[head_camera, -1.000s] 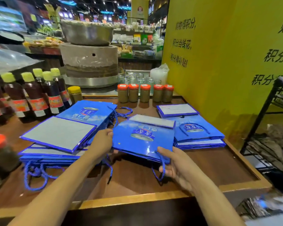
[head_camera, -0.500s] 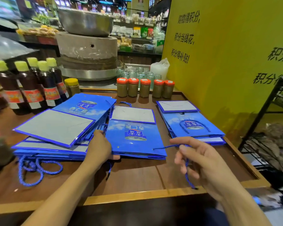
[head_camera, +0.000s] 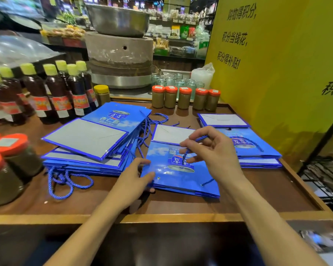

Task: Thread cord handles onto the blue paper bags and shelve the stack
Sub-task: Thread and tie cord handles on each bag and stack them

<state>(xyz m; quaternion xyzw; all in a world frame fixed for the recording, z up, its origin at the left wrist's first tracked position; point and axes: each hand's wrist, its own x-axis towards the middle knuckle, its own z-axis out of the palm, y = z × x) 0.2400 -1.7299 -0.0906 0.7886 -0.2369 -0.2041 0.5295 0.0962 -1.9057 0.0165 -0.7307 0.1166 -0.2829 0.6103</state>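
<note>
Blue bag (head_camera: pixel 173 182) edge gripped by left fingers (head_camera: pixel 142 162); right fingers (head_camera: pixel 192 144) pinch cord (head_camera: pixel 184 157).

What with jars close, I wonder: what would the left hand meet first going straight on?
The left hand grips the middle bag itself; beyond, probably the right hand pinching the cord.
</note>
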